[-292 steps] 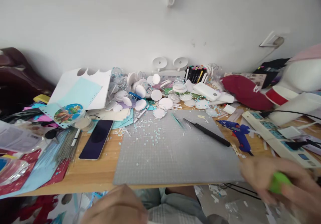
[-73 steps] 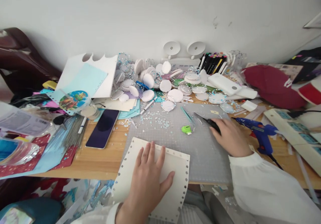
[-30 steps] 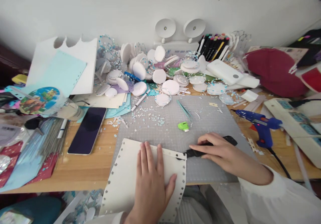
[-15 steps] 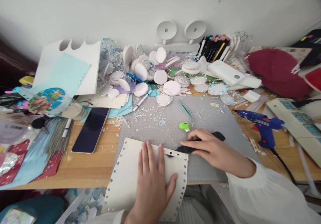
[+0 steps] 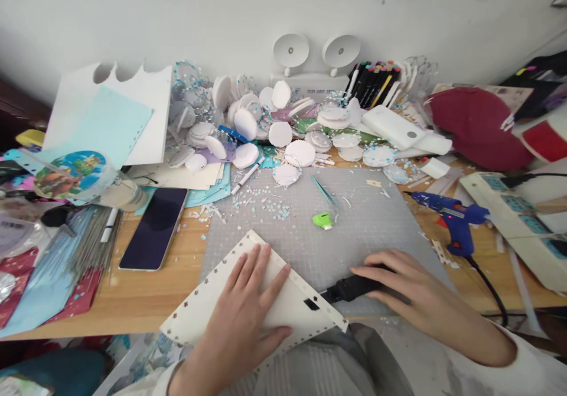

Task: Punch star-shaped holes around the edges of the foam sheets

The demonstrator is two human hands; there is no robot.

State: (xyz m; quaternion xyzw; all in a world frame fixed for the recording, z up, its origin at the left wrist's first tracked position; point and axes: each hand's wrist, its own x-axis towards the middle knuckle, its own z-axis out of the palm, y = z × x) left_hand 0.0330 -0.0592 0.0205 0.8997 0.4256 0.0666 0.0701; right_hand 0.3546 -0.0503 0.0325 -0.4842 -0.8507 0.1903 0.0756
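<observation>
Pressing flat with fingers spread, gripping nothing, the left hand pins a cream sheet across the near edge of the gray cutting mat. Over the mat's near right part, the right hand is closed around a black-handled knife, its blade under the sheet's border strip. Left of the mat I see a phone; toward its middle, a green gadget; beyond it, white discs.

Craft workspace, desk-sized; home or small studio, can't tell which. Evidence: wooden desk against a plain wall, gridded cutting mat, black-handled knife, hot glue gun, marker bundle, heaped white discs, paper confetti. Personal stuff mixed in: phone, maroon cap.
</observation>
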